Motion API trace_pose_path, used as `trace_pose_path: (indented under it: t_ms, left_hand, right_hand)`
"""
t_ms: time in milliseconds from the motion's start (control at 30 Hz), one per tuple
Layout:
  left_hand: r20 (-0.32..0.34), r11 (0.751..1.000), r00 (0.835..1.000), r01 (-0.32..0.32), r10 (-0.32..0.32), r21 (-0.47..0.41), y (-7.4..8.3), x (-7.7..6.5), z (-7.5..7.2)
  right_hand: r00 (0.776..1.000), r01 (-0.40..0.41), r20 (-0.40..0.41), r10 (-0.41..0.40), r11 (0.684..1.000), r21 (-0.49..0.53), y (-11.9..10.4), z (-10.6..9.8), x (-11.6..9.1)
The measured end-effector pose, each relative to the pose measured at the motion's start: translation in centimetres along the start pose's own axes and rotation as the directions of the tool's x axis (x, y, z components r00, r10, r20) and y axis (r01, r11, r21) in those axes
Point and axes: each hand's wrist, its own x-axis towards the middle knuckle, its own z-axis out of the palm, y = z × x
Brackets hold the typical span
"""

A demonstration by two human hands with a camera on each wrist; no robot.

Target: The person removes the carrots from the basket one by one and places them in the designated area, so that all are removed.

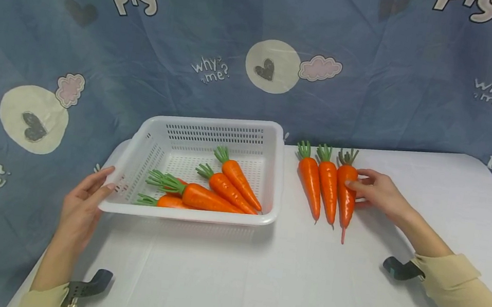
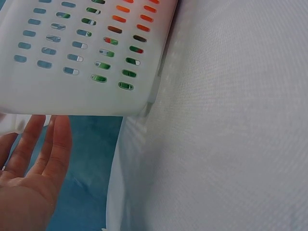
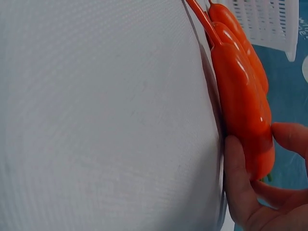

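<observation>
A white perforated plastic basket [image 1: 191,215] stands on the left half of the table with several orange, green-topped carrots [image 1: 209,198] lying in it. My left hand [image 1: 80,204] touches its near left corner; in the left wrist view the fingers [image 2: 60,149] extend fairly straight up to the rim. To the right of the basket, three carrots lie side by side, tops pointing away. The rightmost carrot [image 1: 346,187] is held by my right hand [image 1: 376,191], thumb on top and fingers along its right side. The right wrist view shows this carrot [image 3: 243,96] gripped near its thick end.
A white cloth [image 1: 303,285] covers the table. Two other carrots, the left one [image 1: 310,180] and the middle one [image 1: 328,182], lie close against the held carrot. Behind the table hangs a blue printed curtain [image 1: 226,16]. Each wrist wears a dark camera strap.
</observation>
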Motion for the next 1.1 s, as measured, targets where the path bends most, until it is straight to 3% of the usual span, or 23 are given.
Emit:
trace_pose_path:
  t_ms: [300,567,800,1100]
  left_hand:
    - [0.011,1.0,1.0,-0.002,0.002,0.0,-0.1,0.0,-0.1]
    - [0.007,1.0,1.0,0.005,-0.005,-0.008,-0.1,0.0,0.0]
    - [0.004,1.0,1.0,0.007,-0.007,-0.009,0.0,0.0,0.1]
    - [0.003,1.0,1.0,0.013,-0.013,-0.02,-0.1,0.0,0.0]
  right_hand:
    - [1.0,0.02,-0.018,-0.021,0.999,-0.03,-0.6,-0.7,-0.5]
    - [0.993,0.068,-0.093,-0.078,0.991,-0.112,-1.1,-1.4,-1.4]
    - [0.97,0.172,-0.149,-0.194,0.974,-0.148,-1.7,-1.6,-2.0]
    - [0.933,0.321,-0.114,-0.342,0.932,-0.167,-3.3,-0.9,-2.5]
